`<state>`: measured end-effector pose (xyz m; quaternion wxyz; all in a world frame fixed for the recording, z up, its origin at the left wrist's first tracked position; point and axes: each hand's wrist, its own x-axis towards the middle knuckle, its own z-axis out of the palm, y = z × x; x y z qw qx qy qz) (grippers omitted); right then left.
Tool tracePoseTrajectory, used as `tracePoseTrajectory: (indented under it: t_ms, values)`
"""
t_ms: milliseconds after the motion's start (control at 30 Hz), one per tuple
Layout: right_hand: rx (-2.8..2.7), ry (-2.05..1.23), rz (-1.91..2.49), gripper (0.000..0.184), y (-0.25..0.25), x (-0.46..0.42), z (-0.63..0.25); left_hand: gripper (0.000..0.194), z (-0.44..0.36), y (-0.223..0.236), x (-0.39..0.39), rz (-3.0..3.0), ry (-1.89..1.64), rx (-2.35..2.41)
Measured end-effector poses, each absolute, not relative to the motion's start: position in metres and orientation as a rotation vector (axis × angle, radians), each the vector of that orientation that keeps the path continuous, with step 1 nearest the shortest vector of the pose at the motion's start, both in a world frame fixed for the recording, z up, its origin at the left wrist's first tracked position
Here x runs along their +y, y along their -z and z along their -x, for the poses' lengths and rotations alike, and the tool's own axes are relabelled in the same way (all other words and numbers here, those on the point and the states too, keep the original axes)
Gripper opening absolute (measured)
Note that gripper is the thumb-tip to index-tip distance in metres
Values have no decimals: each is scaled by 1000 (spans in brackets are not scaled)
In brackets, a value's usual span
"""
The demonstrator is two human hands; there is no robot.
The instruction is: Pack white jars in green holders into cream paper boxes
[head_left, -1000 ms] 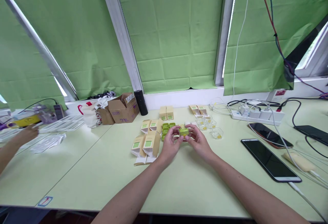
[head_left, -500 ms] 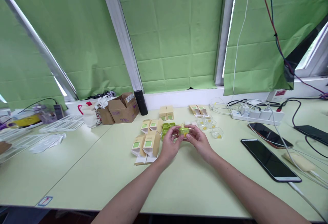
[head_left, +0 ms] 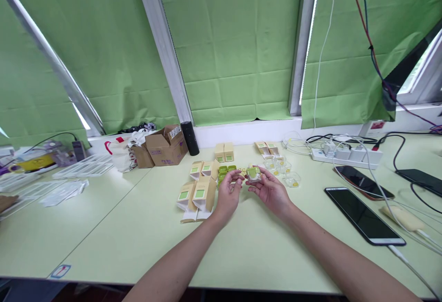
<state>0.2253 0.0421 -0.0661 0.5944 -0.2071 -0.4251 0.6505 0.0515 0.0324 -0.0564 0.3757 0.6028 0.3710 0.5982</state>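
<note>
Held in my right hand [head_left: 271,191] is a small green case [head_left: 253,174] with a clear section, tilted above the table between thumb and fingers. My left hand [head_left: 229,189] is just left of the case and apart from it, its fingers loosely bent with a gap to the thumb. Behind my left hand sit several green square cases [head_left: 223,171], partly hidden by it. Small yellowish pieces [head_left: 242,172] show between the hands. To the left stand several beige cartons with green labels [head_left: 204,192], flaps open. Clear shells with yellow spots [head_left: 292,180] lie to the right.
Two beige cartons [head_left: 224,151] stand farther back, with two open ones [head_left: 267,149] to their right. A cardboard box [head_left: 165,148] and a black cylinder [head_left: 189,138] are at the back left. Phones [head_left: 364,217], cables and a power strip [head_left: 345,156] occupy the right.
Both hands were on the green case before. My left hand has let go, and my right hand has turned the case and moved it slightly right.
</note>
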Motion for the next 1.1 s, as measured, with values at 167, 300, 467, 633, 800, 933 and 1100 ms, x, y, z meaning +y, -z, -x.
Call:
tracePoseTrajectory:
  t_ms: [167, 300, 467, 633, 800, 933, 1100]
  values:
    - [-906, -1538, 465, 33, 69, 48, -228, 35, -51, 57, 32, -1526, -1505, 966]
    - [-856, -1544, 441, 28, 68, 47, -228, 33, -52, 57, 31, -1536, -1493, 974]
    - [-787, -1607, 400, 30, 67, 45, -227, 34, -53, 54, 30, -1526, -1488, 981]
    - [-764, -1610, 391, 43, 62, 41, -227, 37, -52, 53, 29, -1534, -1482, 971]
    - [-787, -1542, 442, 49, 56, 36, -224, 48, -52, 56, 31, -1514, -1501, 946]
    - [-847, -1430, 494, 58, 56, 34, -221, 51, -52, 57, 32, -1530, -1493, 918]
    - [-943, -1302, 571, 68, 60, 36, -220, 59, -51, 58, 31, -1546, -1476, 865]
